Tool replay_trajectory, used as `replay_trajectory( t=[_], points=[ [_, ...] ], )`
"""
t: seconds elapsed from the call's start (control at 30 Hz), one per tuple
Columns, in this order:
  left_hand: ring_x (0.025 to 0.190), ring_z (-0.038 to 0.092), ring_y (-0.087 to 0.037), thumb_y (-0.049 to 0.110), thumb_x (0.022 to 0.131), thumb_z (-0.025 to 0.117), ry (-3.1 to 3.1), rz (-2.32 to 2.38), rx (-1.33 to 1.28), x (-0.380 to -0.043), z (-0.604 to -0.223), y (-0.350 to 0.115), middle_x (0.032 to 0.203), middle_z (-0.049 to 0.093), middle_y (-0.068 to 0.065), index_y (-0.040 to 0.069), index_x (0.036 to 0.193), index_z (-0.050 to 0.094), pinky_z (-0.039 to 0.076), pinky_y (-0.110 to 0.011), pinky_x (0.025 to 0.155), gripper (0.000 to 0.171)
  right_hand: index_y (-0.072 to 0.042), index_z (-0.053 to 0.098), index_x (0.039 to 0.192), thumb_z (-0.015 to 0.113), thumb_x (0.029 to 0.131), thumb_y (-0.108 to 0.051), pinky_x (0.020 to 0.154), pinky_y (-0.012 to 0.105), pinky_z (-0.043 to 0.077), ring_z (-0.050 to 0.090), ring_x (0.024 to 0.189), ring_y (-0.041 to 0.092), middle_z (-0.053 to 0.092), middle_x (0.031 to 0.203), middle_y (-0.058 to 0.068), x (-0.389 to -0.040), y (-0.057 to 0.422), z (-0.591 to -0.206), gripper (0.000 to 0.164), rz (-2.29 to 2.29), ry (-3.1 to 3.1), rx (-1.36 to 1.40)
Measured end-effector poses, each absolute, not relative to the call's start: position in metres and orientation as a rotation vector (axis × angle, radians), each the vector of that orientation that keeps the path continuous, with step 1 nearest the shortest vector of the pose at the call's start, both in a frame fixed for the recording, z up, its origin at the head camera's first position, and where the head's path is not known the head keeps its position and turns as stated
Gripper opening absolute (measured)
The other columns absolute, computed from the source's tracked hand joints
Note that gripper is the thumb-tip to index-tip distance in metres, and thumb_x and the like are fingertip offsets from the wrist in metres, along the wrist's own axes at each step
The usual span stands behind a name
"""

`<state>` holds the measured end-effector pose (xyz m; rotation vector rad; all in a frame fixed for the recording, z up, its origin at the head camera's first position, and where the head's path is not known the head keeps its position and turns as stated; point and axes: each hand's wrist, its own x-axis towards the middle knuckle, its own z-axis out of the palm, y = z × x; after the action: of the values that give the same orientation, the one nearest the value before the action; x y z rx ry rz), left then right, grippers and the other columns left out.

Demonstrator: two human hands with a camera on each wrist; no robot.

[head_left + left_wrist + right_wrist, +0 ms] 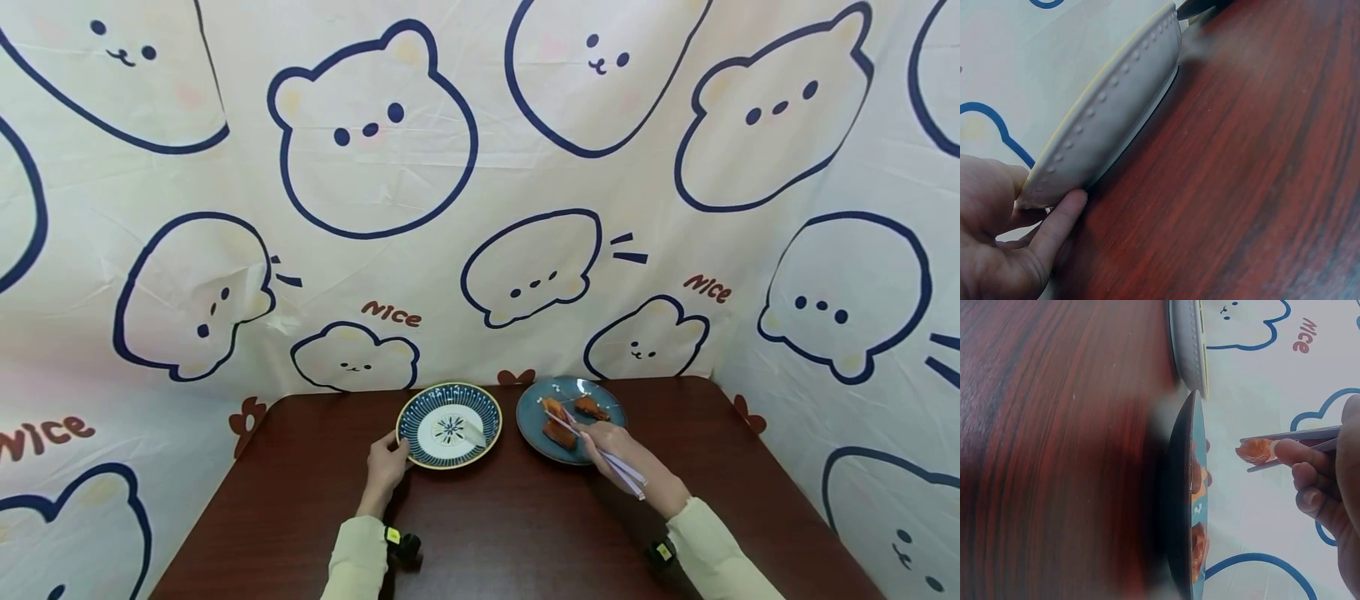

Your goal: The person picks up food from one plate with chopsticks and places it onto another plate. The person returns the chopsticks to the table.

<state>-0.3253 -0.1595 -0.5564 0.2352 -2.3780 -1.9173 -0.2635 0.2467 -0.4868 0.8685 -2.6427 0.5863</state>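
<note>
My left hand [386, 464] holds the near left edge of a round dish [422, 451] with a blue striped band and yellow rim. In the left wrist view the fingers lie at the dish's pale beaded outer side [1107, 119]. My right hand [624, 450] grips a pair of pale purple chopsticks [627, 473]. Between their tips is a browned piece of meat [1254, 451], raised over a blue plate [529, 427] in the right wrist view. Other browned pieces lie on that plate, among them one like a small drumstick [591, 407].
Both dishes stand side by side near the far edge of a dark brown wooden table [510, 533]. A cream cloth [442, 275] printed with bear outlines hangs close behind and along both sides. Each wrist wears a black camera strap [401, 546].
</note>
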Motion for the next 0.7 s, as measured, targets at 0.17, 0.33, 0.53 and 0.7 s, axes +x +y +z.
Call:
replay_trajectory(
  t=[0.17,0.33,0.53,0.7],
  points=[
    [0.107,0.070,-0.037,0.012,0.106,0.047,-2.386,-1.902,0.246,-0.325,-0.556,-0.159,0.127,0.061,-0.034,-0.010,0.148,0.044,0.062,-0.038,0.083,0.048,0.001,0.065,0.134,0.046,0.107,-0.013,0.080,0.031,0.058,0.063,0.090,0.012,0.072,0.100,0.006,-0.264,0.243,-0.485,0.035,0.578,-2.650,0.890],
    [0.106,0.070,-0.037,0.012,0.106,0.047,-2.391,-1.900,0.243,-0.324,-0.555,-0.159,0.127,0.061,-0.034,-0.011,0.148,0.043,0.062,-0.038,0.083,0.048,-0.003,0.069,0.124,0.048,0.105,-0.006,0.093,0.040,0.055,0.065,0.099,0.012,0.073,0.111,0.006,-0.263,0.240,-0.486,0.028,0.579,-2.659,0.961],
    [0.104,0.070,-0.034,0.012,0.106,0.047,-2.386,-1.903,0.244,-0.325,-0.557,-0.160,0.125,0.061,-0.033,-0.010,0.148,0.044,0.062,-0.036,0.081,0.048,-0.012,0.068,0.110,0.046,0.105,-0.004,0.097,0.034,0.049,0.061,0.090,0.007,0.068,0.099,-0.011,-0.262,0.237,-0.486,0.024,0.754,-2.667,1.048],
    [0.105,0.070,-0.034,0.013,0.106,0.048,-2.383,-1.902,0.256,-0.325,-0.557,-0.160,0.126,0.062,-0.032,-0.009,0.148,0.044,0.062,-0.035,0.081,0.048,-0.005,0.066,0.119,0.040,0.108,-0.004,0.102,0.010,0.036,0.056,0.099,-0.003,0.067,0.110,-0.008,-0.260,0.229,-0.487,0.028,0.911,-2.649,1.162]
  ],
)
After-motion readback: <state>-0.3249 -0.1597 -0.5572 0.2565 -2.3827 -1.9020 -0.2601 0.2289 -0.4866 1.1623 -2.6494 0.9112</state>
